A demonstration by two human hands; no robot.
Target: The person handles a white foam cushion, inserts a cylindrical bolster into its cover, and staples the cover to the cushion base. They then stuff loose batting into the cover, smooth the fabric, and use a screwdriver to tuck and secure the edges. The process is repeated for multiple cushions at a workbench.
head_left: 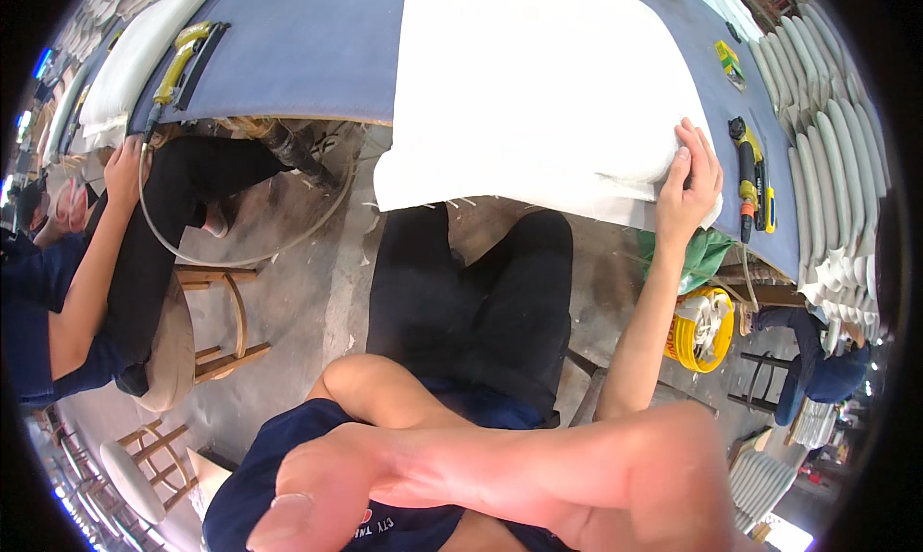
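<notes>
On the left, a pale hose (216, 263) hangs below the bench (308, 52); a foot could snag it and tug the yellow tool (178, 66) down. The left hand (538, 465) is big and blurry, so I can't tell what it grips; it could block the view. The white pad (538, 81) lies on the bench, poking past the edge. The right hand (690, 172) rests on its corner, fingers a bit apart; if it lifted, the pad might slide.
</notes>
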